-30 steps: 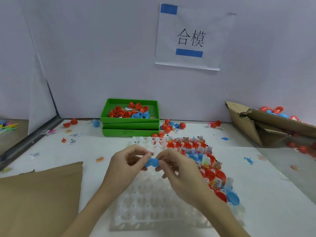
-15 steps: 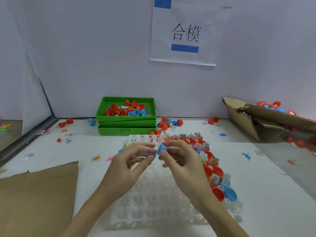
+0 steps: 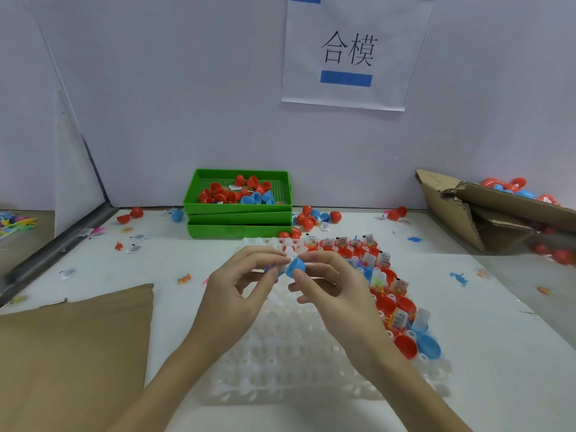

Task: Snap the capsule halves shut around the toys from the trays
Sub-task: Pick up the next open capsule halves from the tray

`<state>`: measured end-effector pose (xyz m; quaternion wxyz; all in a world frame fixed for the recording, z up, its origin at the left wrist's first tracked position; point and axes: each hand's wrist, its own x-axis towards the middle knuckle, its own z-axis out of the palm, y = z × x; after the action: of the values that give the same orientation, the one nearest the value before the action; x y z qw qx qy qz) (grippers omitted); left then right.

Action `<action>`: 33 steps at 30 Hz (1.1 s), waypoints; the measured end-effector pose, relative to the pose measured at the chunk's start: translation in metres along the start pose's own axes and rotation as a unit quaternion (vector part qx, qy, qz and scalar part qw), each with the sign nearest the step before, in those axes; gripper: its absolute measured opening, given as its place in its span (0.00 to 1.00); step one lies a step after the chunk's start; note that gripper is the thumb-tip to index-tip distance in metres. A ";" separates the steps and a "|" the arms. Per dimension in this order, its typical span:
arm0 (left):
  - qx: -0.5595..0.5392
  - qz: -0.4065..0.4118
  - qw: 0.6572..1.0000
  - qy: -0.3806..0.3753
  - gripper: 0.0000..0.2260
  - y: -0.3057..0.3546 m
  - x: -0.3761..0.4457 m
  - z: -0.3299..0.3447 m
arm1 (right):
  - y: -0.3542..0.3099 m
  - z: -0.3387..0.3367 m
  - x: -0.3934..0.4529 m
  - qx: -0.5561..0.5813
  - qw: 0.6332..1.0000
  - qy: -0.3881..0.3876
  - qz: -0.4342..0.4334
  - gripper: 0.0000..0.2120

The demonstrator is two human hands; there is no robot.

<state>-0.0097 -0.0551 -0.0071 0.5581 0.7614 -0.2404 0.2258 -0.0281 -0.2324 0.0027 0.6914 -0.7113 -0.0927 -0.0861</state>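
Centrally, above the clear tray (image 3: 280, 363), both hands meet. The right hand (image 3: 330, 294) pinches a blue half (image 3: 295, 266) between thumb and curled fingers; the left hand (image 3: 240, 285) pinches a second blue piece (image 3: 270, 269), mostly hidden by its fingertips, just beside the first. Whether the two pieces touch cannot be told. The tray lies on the table (image 3: 498, 353) near its front edge; its right-hand cells hold red halves (image 3: 405, 346), a blue half at the near right, and small packets (image 3: 400, 318) whose printed labels are too small to read. At the back edge stand stacked green trays (image 3: 238, 218), the top one holding red and blue halves. On the wall hangs a paper sign (image 3: 349, 57) reading "合模" over a blue bar. A torn carton (image 3: 467, 210) with more capsules sits at the right edge, brown paper (image 3: 71, 353) at the front left corner.
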 end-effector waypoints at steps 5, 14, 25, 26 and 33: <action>0.020 0.026 0.999 -0.006 0.11 0.005 -0.001 0.001 | -0.002 -0.002 0.000 0.019 1.000 -0.004 0.007 0.08; -0.060 -0.023 0.998 0.018 0.07 0.014 -0.001 0.002 | -0.007 -0.005 -0.001 0.020 0.999 -0.032 -0.017 0.08; 0.005 0.032 0.999 0.019 0.08 0.015 -0.001 -0.001 | -0.006 -0.004 0.000 0.013 1.000 -0.021 -0.016 0.08; 0.009 0.036 0.999 0.020 0.08 0.015 0.000 -0.001 | -0.006 -0.005 0.000 0.014 1.000 -0.020 -0.017 0.08; 0.025 0.035 0.999 0.027 0.04 0.009 -0.002 0.002 | -0.006 -0.002 -0.003 -0.014 0.997 -0.048 -0.050 0.09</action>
<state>-0.0165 -0.0598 -0.0017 0.5367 0.7602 -0.2459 0.2711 -0.0323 -0.2347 0.0080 0.6712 -0.7184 -0.1605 -0.0876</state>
